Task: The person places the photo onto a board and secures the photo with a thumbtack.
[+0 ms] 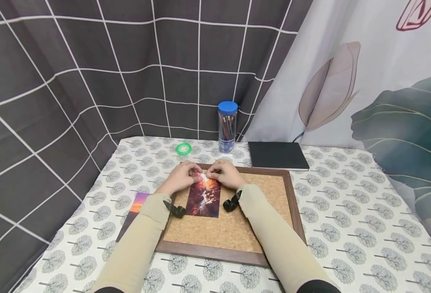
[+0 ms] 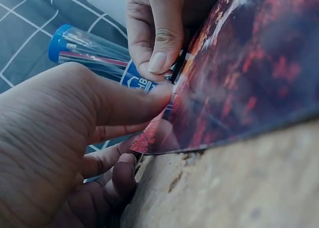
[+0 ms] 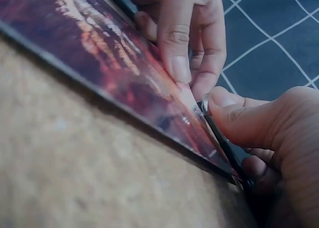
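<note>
While the photo [image 1: 203, 199] lies over the left part of the corkboard [image 1: 237, 230], top edge pinched by left hand [image 1: 181, 177] and right hand [image 1: 226, 174], it looks light, bendy, slick and easily creased, probably best held gently by its margins.

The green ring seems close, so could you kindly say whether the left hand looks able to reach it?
Probably yes: the green ring lies just beyond the left hand, with nothing visible standing between them, though that hand would likely have to let go of the photo first.
</note>
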`<state>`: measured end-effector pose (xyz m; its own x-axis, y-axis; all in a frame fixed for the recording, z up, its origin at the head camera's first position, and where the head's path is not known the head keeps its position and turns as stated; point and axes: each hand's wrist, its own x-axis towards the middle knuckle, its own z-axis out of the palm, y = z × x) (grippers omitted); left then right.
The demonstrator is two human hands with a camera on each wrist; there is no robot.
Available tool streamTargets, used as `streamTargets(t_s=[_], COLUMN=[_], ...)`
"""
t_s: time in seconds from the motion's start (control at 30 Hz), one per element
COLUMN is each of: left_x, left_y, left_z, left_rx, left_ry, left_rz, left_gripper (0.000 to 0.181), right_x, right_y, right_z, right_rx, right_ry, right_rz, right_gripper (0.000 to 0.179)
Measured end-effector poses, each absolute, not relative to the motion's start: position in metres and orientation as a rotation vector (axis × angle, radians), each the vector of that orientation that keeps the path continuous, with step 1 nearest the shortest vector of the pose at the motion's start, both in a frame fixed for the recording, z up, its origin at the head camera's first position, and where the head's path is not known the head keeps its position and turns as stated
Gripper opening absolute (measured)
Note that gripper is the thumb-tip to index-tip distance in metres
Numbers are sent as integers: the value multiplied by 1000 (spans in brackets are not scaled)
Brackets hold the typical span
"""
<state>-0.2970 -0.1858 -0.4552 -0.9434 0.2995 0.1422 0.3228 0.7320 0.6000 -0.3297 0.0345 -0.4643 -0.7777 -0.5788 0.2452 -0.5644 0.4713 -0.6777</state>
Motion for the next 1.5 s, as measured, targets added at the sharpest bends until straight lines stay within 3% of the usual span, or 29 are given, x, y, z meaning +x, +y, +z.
streamTargets(t_s=[0.23,1.5], left_x=[-295,-297], left_y=[-185,-184], left_z=[-450,-453], left_rx=[-505,-561], left_ry=[-2906,-2929], left_rz=[-1043,-986], left_gripper=[35,27], right_x=[-335,-329], right_y=[33,23], right_z=[-466,-462], right_rx=[-1012,-779], right_ry=[2660,2760], right_rz=[-1207,-1215], right_gripper=[8,10])
